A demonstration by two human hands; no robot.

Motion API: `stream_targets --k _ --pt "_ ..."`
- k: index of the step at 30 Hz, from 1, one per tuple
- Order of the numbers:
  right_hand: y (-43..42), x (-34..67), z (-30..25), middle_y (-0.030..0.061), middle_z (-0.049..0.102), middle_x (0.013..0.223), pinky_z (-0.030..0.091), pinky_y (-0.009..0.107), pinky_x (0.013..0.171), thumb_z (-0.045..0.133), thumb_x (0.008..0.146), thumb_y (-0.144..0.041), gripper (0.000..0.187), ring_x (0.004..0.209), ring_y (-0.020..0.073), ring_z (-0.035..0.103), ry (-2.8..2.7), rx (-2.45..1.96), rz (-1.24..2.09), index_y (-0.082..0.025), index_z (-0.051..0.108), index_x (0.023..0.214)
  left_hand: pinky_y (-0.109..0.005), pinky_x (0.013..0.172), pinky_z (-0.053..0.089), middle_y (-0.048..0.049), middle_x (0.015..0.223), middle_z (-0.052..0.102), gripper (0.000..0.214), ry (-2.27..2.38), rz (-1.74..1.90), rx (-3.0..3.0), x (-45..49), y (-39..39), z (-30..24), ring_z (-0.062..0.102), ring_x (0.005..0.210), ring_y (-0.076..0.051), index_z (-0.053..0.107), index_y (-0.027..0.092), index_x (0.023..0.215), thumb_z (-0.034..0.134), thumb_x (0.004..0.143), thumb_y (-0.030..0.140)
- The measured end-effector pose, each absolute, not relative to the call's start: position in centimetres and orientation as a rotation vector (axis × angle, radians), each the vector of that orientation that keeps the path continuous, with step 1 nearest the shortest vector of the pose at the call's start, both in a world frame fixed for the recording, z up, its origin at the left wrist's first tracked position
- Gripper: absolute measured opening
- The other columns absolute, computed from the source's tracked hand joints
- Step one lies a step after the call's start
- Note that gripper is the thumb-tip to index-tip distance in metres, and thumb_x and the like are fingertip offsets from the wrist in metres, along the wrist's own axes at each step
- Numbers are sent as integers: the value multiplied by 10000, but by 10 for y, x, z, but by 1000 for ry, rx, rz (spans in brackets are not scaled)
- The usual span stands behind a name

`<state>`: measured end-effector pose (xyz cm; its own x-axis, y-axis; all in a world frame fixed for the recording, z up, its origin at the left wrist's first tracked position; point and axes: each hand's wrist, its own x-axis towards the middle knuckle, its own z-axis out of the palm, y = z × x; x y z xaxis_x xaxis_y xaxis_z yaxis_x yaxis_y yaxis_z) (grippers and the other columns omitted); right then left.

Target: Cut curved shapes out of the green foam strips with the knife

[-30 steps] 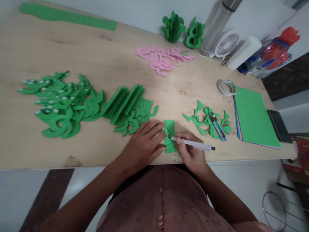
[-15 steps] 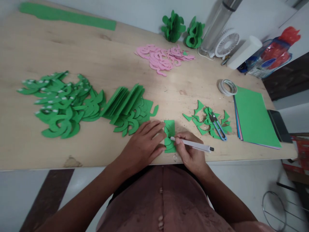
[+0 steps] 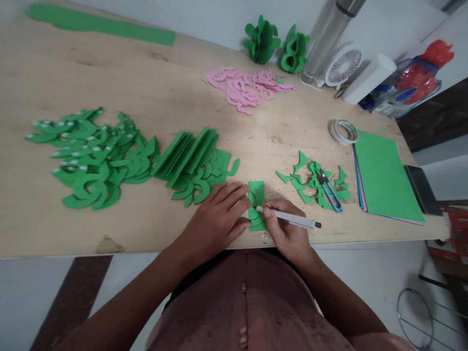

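At the table (image 3: 139, 222)'s near edge, the left hand (image 3: 219, 214), fingers loosely spread, steadies a green strip (image 3: 259, 191) while the right hand (image 3: 287, 229) pinches a white pen (image 3: 290, 218), seemingly tracing, which calls for stillness.

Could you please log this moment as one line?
left hand: resting at left edge of green piece | right hand: gripping white pen | snips: on green scraps

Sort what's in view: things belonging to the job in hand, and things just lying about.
In the job:
green slip, with the left hand at its edge
white pen, held in the right hand
probably the blue-handled snips, lying on green scraps

Seemingly just lying about:
pink cutouts
white fan
white roll
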<state>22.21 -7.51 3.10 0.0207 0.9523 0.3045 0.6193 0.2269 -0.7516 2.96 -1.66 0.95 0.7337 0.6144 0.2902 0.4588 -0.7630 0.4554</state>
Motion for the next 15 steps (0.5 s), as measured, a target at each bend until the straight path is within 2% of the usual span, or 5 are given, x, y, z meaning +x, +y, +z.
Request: stream_targets --k 15 --pt "-74 218 28 31 733 855 559 328 718 555 957 -240 100 791 187 697 -1709 -1458 509 -235 654 947 -560 1153 389 -155 1400 581 239 826 609 2608 29 -17 6 455 1387 -309 584 161 1166 500 981 284"
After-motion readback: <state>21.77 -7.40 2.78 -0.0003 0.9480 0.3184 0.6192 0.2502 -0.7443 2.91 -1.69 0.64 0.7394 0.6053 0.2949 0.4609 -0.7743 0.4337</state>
